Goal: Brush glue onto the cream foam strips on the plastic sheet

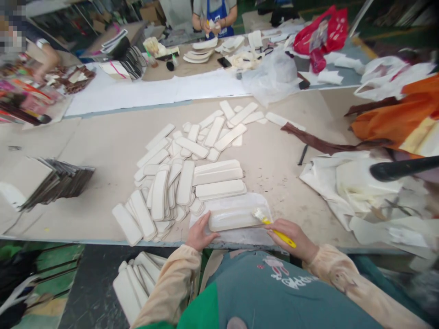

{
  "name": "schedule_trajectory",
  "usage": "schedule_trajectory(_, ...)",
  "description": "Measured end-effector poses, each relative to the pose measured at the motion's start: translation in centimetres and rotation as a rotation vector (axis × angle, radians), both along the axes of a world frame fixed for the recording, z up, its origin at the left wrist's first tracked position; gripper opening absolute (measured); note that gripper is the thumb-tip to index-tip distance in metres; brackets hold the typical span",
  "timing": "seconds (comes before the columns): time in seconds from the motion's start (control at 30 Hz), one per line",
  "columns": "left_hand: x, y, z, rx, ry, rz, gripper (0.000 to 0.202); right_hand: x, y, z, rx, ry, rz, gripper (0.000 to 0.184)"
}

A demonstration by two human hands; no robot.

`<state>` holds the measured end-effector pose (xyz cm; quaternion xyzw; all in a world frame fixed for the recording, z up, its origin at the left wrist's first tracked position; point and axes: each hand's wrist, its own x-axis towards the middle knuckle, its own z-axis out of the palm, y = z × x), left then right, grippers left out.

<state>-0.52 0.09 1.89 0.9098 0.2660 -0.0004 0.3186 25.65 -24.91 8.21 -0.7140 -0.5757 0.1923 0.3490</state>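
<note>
Steadying pale strip (233,219), apparently: left hand (200,232) at its near end, unclenched, thumb spread, gripping nothing. Right hand (297,234) closed round yellow brush (284,238), tip on strip between hands. Paper (259,198) underneath (likely catching drips). Loose strips (187,183) heaped beyond left hand.

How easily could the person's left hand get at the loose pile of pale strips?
Probably yes: the left hand sits beside the pale strips, with nothing standing between them.
</note>
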Motion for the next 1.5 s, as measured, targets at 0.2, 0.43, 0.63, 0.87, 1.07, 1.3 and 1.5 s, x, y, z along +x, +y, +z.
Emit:
schedule_trajectory(0.2, 0.4, 2.3, 1.2, 0.105, -0.025, 0.009, 0.052, 1.0, -2.1, 0.2, 0.024, -0.023, -0.055, 0.025)
schedule_trajectory(0.43, 6.5, 9.7, 1.3, 0.320, -0.018, -0.145, 0.030, 0.8, -1.6, 3.2, 0.130, 0.010, -0.266, 0.022)
schedule_trajectory(0.63, 11.1, 12.3, 0.5, 0.271, 0.130, -0.347, 0.015, -0.3, -0.3, 3.1, 0.137, 0.009, -0.269, 0.025)
schedule_trajectory(0.87, 11.9, 14.0, -0.2, 0.199, 0.131, -0.427, 0.009, -0.3, -0.7, 3.1, 0.105, 0.053, -0.301, 0.027)
schedule_trajectory(1.07, 12.0, 14.0, -0.3, 0.233, 0.129, -0.354, 0.016, -0.5, -0.5, 2.7, 0.082, 0.037, -0.279, 0.028)
schedule_trajectory(1.3, 11.8, 13.4, -0.4, 0.299, 0.140, -0.254, 0.024, -1.0, -0.6, 2.7, 0.082, 0.016, -0.293, 0.027)
schedule_trajectory(1.5, 11.8, 13.1, 0.2, 0.290, 0.131, -0.263, 0.010, -1.2, -1.0, 2.8, 0.098, -0.004, -0.314, 0.027)
